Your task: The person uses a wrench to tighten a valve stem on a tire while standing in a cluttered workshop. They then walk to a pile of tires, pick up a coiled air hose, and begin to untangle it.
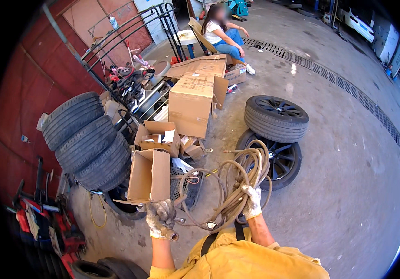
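Observation:
My right hand (252,202), in a dirty white work glove, is closed around a coiled tan hose (237,197). Its loops hang in front of me and spread to the left. My left hand (159,218), in a blackened glove, is closed on metal hand tools; a hollow round socket end (174,236) sticks out below the palm and a wrench end (180,220) to its right. Just beyond that hand is an open cardboard box (150,176), tipped with its opening toward me. Whether the glove touches the box I cannot tell.
Three stacked tires (86,139) lean at left. Two black-rimmed wheels, one upper wheel (276,118) overlapping a lower wheel (281,160), lie right. Ahead are a large carton (191,102) and a black plastic crate (191,190). A seated person (221,35) is farther back; a floor drain grate (330,74) crosses right.

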A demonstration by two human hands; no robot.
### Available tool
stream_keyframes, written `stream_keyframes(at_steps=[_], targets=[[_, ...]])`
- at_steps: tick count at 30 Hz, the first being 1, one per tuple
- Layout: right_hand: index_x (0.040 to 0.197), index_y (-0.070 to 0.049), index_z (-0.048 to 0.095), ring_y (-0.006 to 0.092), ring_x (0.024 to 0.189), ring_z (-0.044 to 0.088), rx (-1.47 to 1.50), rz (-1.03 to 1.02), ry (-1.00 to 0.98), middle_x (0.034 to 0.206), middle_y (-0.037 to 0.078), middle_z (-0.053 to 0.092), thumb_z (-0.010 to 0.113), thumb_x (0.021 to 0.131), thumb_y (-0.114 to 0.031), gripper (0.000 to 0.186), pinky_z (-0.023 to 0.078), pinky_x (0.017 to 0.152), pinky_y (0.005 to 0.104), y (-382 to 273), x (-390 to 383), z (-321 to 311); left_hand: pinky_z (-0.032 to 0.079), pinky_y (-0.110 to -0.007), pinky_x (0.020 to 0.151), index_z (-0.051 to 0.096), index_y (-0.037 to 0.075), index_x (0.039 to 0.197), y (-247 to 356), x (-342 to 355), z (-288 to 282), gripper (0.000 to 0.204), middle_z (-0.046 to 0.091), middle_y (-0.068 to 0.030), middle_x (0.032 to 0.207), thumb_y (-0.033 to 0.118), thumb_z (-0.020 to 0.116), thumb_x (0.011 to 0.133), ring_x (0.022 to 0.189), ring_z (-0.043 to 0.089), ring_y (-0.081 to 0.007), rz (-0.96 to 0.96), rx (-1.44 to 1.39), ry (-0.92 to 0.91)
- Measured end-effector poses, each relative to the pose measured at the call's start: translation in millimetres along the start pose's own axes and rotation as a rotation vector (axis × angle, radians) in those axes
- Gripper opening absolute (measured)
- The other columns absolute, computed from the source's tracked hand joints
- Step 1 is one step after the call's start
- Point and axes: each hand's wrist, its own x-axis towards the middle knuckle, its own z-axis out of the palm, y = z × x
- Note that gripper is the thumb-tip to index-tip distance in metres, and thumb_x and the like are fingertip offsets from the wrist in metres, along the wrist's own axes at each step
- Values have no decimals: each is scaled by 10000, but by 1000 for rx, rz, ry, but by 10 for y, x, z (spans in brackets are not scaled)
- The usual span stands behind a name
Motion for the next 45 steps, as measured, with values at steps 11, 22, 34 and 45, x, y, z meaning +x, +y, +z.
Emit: stream_keyframes(at_steps=[11,22,34,45], targets=[[1120,19,588,214,768,656,-51,-41,-18,932,117,665,664,732,-110,415,569,679,322,-61,-49,164,457,-308,651,487,87,711,4,115,-114,473,462,-26,668,474,489,981,588,417,-150,-92,287,-3],[1286,11,484,259,969,614,5,-47,-218,1139,171,590,680,765,-205,597,544,880,414,-460,-115,311,478,-331,812,646,23,1123,-28,897,175,440,649,-135,955,423,546,968,871,592,-194,-171,1098,-296],[1269,49,480,253,909,616,42,-163,-263,1085,181,588,671,769,-199,590,561,833,406,-641,-289,609,512,-336,876,654,18,1190,439,435,-521,472,708,-124,1062,426,524,990,896,678,-199,41,1066,220],[1271,32,469,263,912,594,144,-224,-281,1076,167,572,658,741,-179,601,522,838,436,-583,-325,701,481,-308,789,679,-17,1106,177,-19,-765,323,698,-81,929,265,614,964,834,614,-155,59,875,519]])
